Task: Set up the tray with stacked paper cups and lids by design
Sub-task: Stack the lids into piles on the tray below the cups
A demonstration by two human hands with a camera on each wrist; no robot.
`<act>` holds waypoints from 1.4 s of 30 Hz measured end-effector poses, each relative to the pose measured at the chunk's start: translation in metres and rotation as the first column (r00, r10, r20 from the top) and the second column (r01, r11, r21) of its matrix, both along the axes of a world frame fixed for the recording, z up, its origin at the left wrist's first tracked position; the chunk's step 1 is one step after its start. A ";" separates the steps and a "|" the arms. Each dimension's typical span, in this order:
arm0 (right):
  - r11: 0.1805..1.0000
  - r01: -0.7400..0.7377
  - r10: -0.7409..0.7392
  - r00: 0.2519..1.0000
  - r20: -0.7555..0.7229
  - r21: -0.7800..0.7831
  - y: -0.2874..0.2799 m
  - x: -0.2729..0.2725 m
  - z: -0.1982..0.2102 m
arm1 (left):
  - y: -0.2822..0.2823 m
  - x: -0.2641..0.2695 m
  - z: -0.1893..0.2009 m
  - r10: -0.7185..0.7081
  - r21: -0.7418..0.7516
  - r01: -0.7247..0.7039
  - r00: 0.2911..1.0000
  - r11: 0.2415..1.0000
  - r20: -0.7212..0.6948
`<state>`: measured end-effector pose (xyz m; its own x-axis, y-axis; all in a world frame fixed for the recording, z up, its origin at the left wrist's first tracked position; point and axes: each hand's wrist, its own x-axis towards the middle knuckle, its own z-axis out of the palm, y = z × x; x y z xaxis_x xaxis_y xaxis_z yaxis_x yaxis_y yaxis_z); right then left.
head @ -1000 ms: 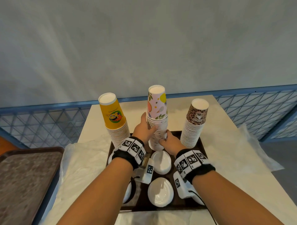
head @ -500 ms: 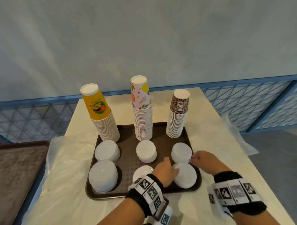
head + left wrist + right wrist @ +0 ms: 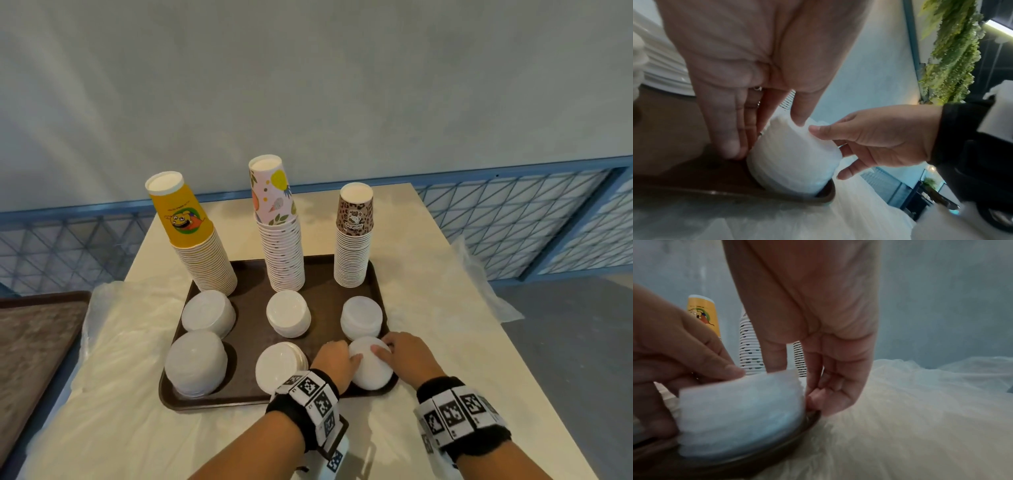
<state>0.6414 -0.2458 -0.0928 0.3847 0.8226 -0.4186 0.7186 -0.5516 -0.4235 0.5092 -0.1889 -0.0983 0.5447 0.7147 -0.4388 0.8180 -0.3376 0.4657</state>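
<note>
Both hands work on one lid stack (image 3: 371,368) at the near right corner of the tray (image 3: 246,399). The left hand (image 3: 334,363) grasps its left side, fingers down the wall and thumb over the top edge; the right hand (image 3: 407,354) grasps the opposite side, fingertips curled at the base near the tray rim. Beyond the hands stand three cup stacks: yellow cups (image 3: 197,240), fruit-print cups (image 3: 279,226) and leopard-print cups (image 3: 354,236). Five other lid stacks sit between the cups and the hands, or left of the left hand. Judged: layout nearly complete; remaining work appears limited to squaring this last stack and letting go. Whether lid sizes match cups cannot be told.
</note>
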 end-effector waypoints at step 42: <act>0.998 -0.053 0.043 0.961 0.274 0.029 0.047 0.101 -0.026 | 0.000 0.086 0.023 -0.516 0.220 0.603 0.782 0.766 -0.349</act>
